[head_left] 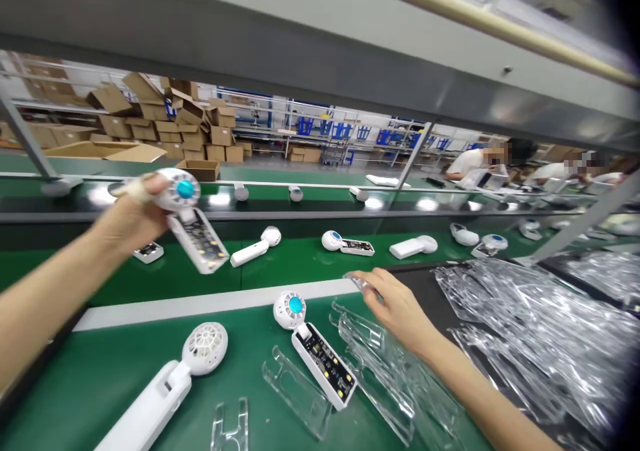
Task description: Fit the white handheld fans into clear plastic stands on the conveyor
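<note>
My left hand [147,201] is raised on the left, its fingers closed round the head of a white handheld fan [200,241] with a blue centre. That fan's handle hangs down with its circuit board exposed. My right hand [393,301] is closed on a clear plastic cover [356,279], only partly visible at the fingertips. Below it lie several loose clear covers [377,357]. Beside them, a fan with an exposed board [325,364] rests on the green bench [245,371]. Another white fan [160,397] lies face down, left of a clear cover [230,425].
Beyond the bench edge, a green conveyor [295,264] carries several fans. A large heap of clear covers [545,331] lies at right. A metal beam [300,44] crosses overhead, with posts at both sides. Cardboard boxes [185,127] are stacked behind; other people [470,164] sit far right.
</note>
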A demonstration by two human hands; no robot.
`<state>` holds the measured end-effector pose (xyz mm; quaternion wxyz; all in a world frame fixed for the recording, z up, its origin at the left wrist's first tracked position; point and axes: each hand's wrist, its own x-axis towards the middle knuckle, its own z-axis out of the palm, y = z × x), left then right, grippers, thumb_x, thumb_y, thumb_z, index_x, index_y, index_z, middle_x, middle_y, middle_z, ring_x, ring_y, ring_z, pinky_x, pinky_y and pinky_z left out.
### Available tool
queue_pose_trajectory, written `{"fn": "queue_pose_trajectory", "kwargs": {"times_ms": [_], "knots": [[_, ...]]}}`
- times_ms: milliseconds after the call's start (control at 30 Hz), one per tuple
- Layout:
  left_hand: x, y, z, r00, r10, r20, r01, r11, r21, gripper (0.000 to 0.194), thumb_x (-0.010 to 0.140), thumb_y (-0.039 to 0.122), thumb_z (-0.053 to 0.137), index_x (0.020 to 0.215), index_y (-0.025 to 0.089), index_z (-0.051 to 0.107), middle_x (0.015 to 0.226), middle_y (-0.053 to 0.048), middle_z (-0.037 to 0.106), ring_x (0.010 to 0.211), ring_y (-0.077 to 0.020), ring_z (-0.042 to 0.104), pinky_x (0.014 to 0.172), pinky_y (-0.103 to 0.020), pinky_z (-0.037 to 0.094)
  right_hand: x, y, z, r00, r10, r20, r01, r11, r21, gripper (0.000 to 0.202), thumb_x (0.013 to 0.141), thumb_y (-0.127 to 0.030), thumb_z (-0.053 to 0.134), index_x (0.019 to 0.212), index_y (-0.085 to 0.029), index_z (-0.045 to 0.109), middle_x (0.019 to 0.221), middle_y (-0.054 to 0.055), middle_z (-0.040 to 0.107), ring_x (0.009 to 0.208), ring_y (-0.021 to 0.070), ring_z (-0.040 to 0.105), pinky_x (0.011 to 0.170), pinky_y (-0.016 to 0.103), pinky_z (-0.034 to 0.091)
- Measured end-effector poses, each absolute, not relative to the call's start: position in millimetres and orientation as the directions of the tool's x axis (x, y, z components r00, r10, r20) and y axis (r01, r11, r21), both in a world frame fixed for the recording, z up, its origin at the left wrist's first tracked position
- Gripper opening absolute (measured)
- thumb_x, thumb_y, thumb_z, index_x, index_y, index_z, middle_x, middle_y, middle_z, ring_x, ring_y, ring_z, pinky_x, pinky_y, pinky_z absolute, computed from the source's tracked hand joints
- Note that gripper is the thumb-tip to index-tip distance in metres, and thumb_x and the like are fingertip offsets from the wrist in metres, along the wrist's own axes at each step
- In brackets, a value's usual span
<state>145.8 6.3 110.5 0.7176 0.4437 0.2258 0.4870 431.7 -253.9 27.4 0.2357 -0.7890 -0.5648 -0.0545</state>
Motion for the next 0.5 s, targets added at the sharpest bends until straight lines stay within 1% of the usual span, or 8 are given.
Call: {"fn": "queue_pose_trajectory", "kwargs": {"times_ms": [67,133,167,233,300,367,400,500], "knots": [[170,-1,106,0.451,0.877,0.162,-0.546,0.128,0.828,0.013,0.083,0.023,0.063,0.093,0.014,0.062,0.087,-0.002,0.066,0.075,-0.0175,0.063,0.072,-0.033,0.052,422,-240,31,0.296,0.809,0.508,0.931,-0.126,-0.342,0.037,0.092,-0.024,0.032,0.108,-0.020,0.065,0.093,0.009,0.064,0.091,0.0221,0.062,0.082,0.035,0.049],[196,-16,98,0.492,0.854,0.170,-0.586,0.181,0.790,0.024,0.068,0.026,0.075,0.086,0.017,0.060,0.082,-0.003,0.068,0.068,-0.0195,0.062,0.066,-0.034,0.053,409,-220,38,0.256,0.751,0.609,0.935,-0.033,-0.353,0.039,0.091,-0.021,0.031,0.113,-0.019,0.062,0.105,0.011,0.063,0.099,0.0229,0.061,0.088,0.038,0.049],[208,-24,94,0.507,0.847,0.159,-0.599,0.214,0.771,0.030,0.062,0.027,0.078,0.084,0.018,0.060,0.082,-0.003,0.068,0.068,-0.0204,0.063,0.065,-0.035,0.054,401,-209,42,0.232,0.743,0.628,0.938,0.001,-0.347,0.041,0.091,-0.019,0.030,0.120,-0.018,0.059,0.110,0.012,0.063,0.102,0.0229,0.060,0.090,0.039,0.049],[226,-38,89,0.519,0.842,0.148,-0.620,0.252,0.743,0.033,0.058,0.029,0.080,0.083,0.019,0.061,0.081,-0.003,0.068,0.070,-0.0208,0.064,0.066,-0.035,0.054,382,-187,52,0.196,0.767,0.611,0.947,0.013,-0.320,0.048,0.088,-0.014,0.029,0.131,-0.015,0.050,0.111,0.012,0.064,0.100,0.0232,0.061,0.089,0.040,0.050],[236,-48,86,0.526,0.836,0.155,-0.637,0.267,0.723,0.032,0.057,0.030,0.080,0.081,0.018,0.061,0.082,-0.003,0.068,0.072,-0.0199,0.064,0.068,-0.033,0.054,361,-170,59,0.208,0.797,0.567,0.959,-0.051,-0.280,0.051,0.089,-0.015,0.031,0.137,-0.009,0.045,0.109,0.015,0.064,0.098,0.0264,0.061,0.087,0.043,0.051],[240,-52,85,0.541,0.825,0.161,-0.638,0.278,0.718,0.031,0.058,0.029,0.080,0.080,0.018,0.062,0.081,-0.003,0.068,0.072,-0.0184,0.063,0.068,-0.031,0.053,342,-157,64,0.244,0.806,0.539,0.960,-0.122,-0.253,0.050,0.092,-0.021,0.035,0.137,-0.002,0.044,0.112,0.020,0.061,0.102,0.0312,0.058,0.087,0.047,0.050],[240,-54,85,0.552,0.818,0.159,-0.631,0.286,0.721,0.030,0.059,0.029,0.080,0.081,0.017,0.063,0.081,-0.003,0.068,0.072,-0.0180,0.063,0.068,-0.030,0.052,333,-152,64,0.265,0.808,0.527,0.955,-0.146,-0.257,0.050,0.093,-0.026,0.037,0.136,0.000,0.045,0.113,0.021,0.059,0.103,0.0327,0.056,0.087,0.048,0.050],[240,-53,81,0.575,0.807,0.134,-0.603,0.307,0.736,0.030,0.060,0.029,0.081,0.081,0.017,0.065,0.079,-0.003,0.068,0.071,-0.0167,0.063,0.066,-0.027,0.051,315,-141,61,0.329,0.812,0.482,0.929,-0.188,-0.319,0.053,0.095,-0.036,0.044,0.134,-0.001,0.047,0.113,0.021,0.058,0.103,0.0334,0.054,0.086,0.047,0.050]]}}
